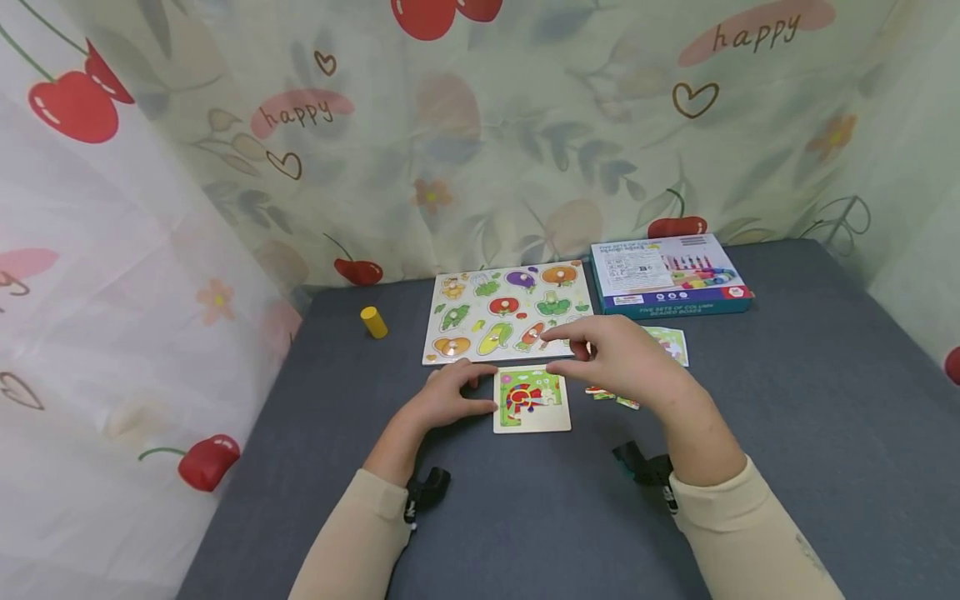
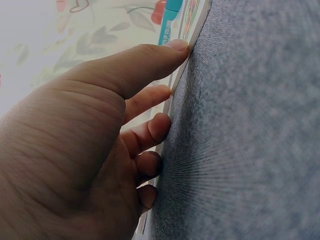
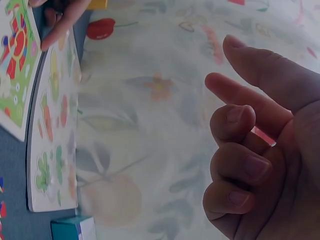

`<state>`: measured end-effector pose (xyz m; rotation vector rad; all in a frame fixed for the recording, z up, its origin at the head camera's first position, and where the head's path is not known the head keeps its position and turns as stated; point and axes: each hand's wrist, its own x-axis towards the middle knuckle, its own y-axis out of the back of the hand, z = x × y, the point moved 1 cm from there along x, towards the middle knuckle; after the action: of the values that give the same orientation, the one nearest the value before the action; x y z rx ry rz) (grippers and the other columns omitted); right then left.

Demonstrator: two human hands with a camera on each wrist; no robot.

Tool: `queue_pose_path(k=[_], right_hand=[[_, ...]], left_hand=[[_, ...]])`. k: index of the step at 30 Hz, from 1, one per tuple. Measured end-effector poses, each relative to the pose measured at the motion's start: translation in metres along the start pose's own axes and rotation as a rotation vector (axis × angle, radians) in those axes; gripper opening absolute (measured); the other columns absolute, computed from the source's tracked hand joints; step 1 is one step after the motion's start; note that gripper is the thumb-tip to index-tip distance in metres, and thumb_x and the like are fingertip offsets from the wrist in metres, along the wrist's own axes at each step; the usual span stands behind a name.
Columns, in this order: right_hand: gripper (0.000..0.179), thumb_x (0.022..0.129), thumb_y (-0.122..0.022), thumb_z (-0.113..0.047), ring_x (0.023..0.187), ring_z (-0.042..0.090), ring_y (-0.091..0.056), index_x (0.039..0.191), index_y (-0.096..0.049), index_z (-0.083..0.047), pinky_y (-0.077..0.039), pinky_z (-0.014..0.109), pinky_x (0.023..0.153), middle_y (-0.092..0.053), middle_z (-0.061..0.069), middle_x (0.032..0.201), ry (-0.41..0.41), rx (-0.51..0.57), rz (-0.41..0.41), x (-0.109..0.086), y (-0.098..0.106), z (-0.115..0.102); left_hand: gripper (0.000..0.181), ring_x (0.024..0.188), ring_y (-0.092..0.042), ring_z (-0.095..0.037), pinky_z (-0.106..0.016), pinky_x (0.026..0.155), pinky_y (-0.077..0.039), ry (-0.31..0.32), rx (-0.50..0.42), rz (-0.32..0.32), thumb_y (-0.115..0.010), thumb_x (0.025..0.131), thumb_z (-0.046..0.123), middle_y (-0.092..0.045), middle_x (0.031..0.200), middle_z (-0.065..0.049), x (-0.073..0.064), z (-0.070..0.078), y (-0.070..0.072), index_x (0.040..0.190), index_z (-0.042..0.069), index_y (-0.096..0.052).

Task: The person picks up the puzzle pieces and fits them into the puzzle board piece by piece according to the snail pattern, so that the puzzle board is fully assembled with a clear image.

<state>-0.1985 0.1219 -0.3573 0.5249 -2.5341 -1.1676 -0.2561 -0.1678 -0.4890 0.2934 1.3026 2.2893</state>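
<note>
A small square wooden jigsaw puzzle (image 1: 507, 417) lies in front of the person, with a green picture around a red, ringed shape. Bare pale wood shows at its lower right. The left hand (image 1: 450, 396) touches the puzzle's left edge with thumb and index fingertips, its other fingers bent, as the left wrist view shows. Above the puzzle's right side hovers the right hand (image 1: 626, 358), holding nothing. Its thumb (image 3: 270, 70) and index finger reach forward apart, while the other fingers hang loosely curled. Several loose puzzle pieces (image 1: 626, 402) lie right of the puzzle, partly under this hand.
Behind the puzzle lies a larger vegetable puzzle board (image 1: 468, 312). A boxed set (image 1: 671, 279) stands at the back right, with a picture card (image 1: 672, 343) in front of it. A yellow cylinder (image 1: 373, 322) is at the back left. Patterned cloth (image 1: 495, 142) hangs behind the table.
</note>
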Motion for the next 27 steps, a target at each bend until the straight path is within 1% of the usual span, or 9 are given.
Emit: queue_pose_path(k=[6, 12, 21, 27], right_hand=[[0.042, 0.091, -0.082, -0.028, 0.072, 0.020, -0.048, 0.129, -0.073, -0.015, -0.040, 0.035, 0.062, -0.051, 0.003, 0.079, -0.081, 0.040, 0.020, -0.003, 0.011, 0.014], [0.038, 0.091, -0.081, -0.027, 0.070, 0.021, -0.047, 0.125, -0.074, -0.013, -0.037, 0.034, 0.061, -0.050, 0.003, 0.078, -0.117, 0.081, 0.008, -0.005, 0.019, 0.026], [0.033, 0.091, -0.081, -0.023, 0.072, 0.021, -0.046, 0.119, -0.073, -0.008, -0.038, 0.033, 0.063, -0.050, 0.005, 0.078, -0.182, 0.140, -0.028, -0.002, 0.020, 0.051], [0.035, 0.092, -0.080, -0.022, 0.070, 0.021, -0.045, 0.120, -0.071, -0.003, -0.037, 0.032, 0.062, -0.050, 0.005, 0.079, -0.210, 0.168, -0.070, 0.002, 0.018, 0.068]], left_hand=[[0.058, 0.088, -0.047, -0.015, -0.043, 0.085, -0.030, -0.003, -0.001, -0.003, -0.078, 0.091, 0.043, -0.050, 0.097, 0.003, -0.001, 0.001, 0.000, 0.143, 0.024, -0.061], [0.058, 0.088, -0.047, -0.015, -0.043, 0.084, -0.030, -0.002, -0.005, 0.002, -0.078, 0.091, 0.043, -0.050, 0.097, 0.003, -0.001, 0.000, 0.001, 0.143, 0.024, -0.060], [0.057, 0.086, -0.047, -0.015, -0.042, 0.084, -0.030, -0.003, -0.002, 0.005, -0.078, 0.091, 0.042, -0.050, 0.097, 0.003, -0.002, 0.000, 0.000, 0.142, 0.024, -0.061], [0.057, 0.088, -0.047, -0.015, -0.043, 0.085, -0.030, 0.003, -0.006, 0.002, -0.078, 0.091, 0.042, -0.050, 0.097, 0.003, -0.001, 0.000, 0.000, 0.143, 0.024, -0.061]])
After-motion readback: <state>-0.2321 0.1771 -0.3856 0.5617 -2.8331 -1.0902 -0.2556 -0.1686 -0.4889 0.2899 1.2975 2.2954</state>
